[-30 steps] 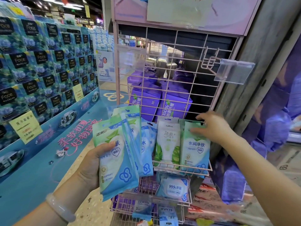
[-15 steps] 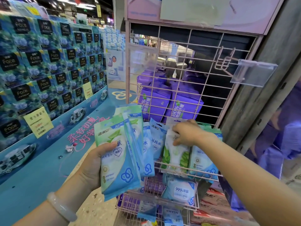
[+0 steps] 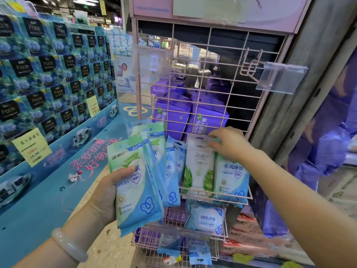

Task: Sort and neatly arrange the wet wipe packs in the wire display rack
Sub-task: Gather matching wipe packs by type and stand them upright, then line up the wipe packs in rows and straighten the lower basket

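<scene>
Head view | left grip (image 3: 108, 192) clutches fanned packs (image 3: 135, 182) | right grip (image 3: 229, 144) pinches white pack (image 3: 199, 167)

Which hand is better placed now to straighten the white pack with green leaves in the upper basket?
The right hand: it already pinches the top of the white pack. The left hand is full, gripping a stack of packs.

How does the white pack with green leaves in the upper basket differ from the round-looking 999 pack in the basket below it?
The white leaf pack is tall, slim and stands upright; the 999 pack is shorter, wider and leans against its basket front. The leaf pack is white and green; the 999 pack is pale blue. The right hand pinches the leaf pack's top; nothing touches the 999 pack. Both sit in the pink wire rack.
</scene>
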{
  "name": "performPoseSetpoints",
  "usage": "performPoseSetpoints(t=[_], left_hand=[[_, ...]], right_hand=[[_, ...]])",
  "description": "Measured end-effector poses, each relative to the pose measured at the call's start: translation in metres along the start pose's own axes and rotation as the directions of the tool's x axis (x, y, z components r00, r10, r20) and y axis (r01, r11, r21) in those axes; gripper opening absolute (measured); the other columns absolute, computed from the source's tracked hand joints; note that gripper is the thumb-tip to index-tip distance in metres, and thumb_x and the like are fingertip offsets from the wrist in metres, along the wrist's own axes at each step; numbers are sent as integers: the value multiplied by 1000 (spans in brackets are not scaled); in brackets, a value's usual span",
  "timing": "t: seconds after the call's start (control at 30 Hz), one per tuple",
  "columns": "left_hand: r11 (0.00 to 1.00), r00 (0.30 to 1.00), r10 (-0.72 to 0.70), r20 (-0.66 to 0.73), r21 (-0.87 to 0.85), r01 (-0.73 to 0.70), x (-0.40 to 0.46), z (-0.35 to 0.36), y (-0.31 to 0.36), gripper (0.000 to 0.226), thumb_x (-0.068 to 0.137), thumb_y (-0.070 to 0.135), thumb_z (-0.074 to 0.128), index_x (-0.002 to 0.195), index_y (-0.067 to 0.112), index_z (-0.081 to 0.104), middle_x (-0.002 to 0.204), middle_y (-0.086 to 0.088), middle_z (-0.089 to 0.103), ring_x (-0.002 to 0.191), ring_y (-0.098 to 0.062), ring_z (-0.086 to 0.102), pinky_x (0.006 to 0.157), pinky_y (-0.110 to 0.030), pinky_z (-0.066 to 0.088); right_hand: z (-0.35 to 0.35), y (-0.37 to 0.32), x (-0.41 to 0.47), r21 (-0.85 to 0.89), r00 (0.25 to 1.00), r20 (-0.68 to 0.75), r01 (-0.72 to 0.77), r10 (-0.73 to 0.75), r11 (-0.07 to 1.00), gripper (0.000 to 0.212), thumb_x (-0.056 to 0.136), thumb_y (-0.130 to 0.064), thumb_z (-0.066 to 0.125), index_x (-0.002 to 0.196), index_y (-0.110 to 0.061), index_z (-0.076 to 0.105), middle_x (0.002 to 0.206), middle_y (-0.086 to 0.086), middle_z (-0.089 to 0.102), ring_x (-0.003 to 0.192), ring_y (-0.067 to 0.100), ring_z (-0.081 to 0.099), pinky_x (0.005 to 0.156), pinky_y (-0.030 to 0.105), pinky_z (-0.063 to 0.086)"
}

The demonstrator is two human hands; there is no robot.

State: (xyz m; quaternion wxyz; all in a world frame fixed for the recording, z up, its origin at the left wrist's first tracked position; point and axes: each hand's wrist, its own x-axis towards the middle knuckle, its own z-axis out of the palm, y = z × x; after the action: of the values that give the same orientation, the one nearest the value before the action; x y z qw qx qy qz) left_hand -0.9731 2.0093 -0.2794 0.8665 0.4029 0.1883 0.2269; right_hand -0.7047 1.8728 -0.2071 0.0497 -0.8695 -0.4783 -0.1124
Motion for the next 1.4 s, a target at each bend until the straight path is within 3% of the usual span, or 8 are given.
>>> performPoseSetpoints(t=[0.17, 0.37, 0.6, 0.7, 0.8, 0.93, 1.1, 1.4], left_hand=[[1000, 999, -3, 39, 0, 3, 3, 9, -2, 23, 64, 22, 58, 76, 13, 76, 76, -8, 75, 64, -25, 71, 66, -42, 58], [1000, 998, 3, 61, 11, -3, 1, 21, -6, 23, 67, 20, 55, 70, 13, 76, 68, -6, 74, 57, -21, 70, 50, -28, 56], [998, 999, 51, -19, 28, -50, -7, 6, 6, 24, 67, 24, 56, 74, 14, 76, 74, -6, 75, 63, -22, 71, 56, -34, 59], [997, 995, 79, -63, 16, -78, -15, -5, 12, 26, 72, 23, 53, 69, 15, 77, 71, -3, 75, 59, -19, 71, 48, -28, 55], [997, 992, 73, -106, 15, -72, -27, -19, 16, 25, 70, 24, 54, 73, 14, 77, 75, -6, 75, 62, -23, 71, 50, -31, 56], [996, 986, 84, -144, 42, -79, -35, -28, 16, 25, 67, 24, 56, 75, 11, 76, 76, -9, 75, 62, -24, 71, 50, -29, 56], [996, 989, 84, -121, 45, -79, -31, -20, 10, 23, 67, 22, 56, 70, 14, 77, 73, -6, 75, 60, -21, 70, 54, -27, 56], [998, 999, 9, -47, 61, -6, -13, 13, 0, 20, 64, 20, 59, 71, 11, 76, 73, -12, 74, 59, -27, 70, 60, -38, 59]], right_hand=[[11, 34, -40, 80, 938, 340, -95, 62, 992, 87, 74, -49, 68, 144, -17, 26, 148, 10, 35, 134, 27, 33, 109, 31, 30], [11, 40, -44, 179, 945, 325, -84, 21, 980, 92, 72, -44, 73, 144, -15, 25, 150, 11, 31, 137, 25, 26, 110, 29, 21], [-6, 23, -46, 408, 921, -340, -39, 192, 912, 28, 83, -25, 64, 101, -4, 67, 105, 14, 65, 102, 29, 58, 78, 18, 33], [-4, 11, -38, 321, 974, -197, -44, 112, 946, 34, 78, -34, 68, 105, -13, 64, 108, 10, 62, 104, 27, 55, 86, 30, 42], [-3, 34, -37, 203, 973, 137, -210, 185, 956, 100, 57, -43, 82, 140, -18, 32, 139, 15, 42, 129, 31, 39, 105, 42, 36], [23, 69, -51, 550, 918, 348, -363, 189, 752, 144, 37, -24, 92, 147, -17, -1, 134, 11, 51, 115, 20, 54, 102, 29, 38], [59, 82, -64, 827, 931, 298, -363, 212, 429, 125, 30, -20, 90, 137, -23, 26, 101, -2, 68, 80, 5, 70, 62, 17, 55], [50, 71, -57, 776, 932, 315, -361, 178, 518, 113, 31, -17, 94, 128, -19, 37, 111, 3, 65, 99, 17, 65, 93, 42, 51]])
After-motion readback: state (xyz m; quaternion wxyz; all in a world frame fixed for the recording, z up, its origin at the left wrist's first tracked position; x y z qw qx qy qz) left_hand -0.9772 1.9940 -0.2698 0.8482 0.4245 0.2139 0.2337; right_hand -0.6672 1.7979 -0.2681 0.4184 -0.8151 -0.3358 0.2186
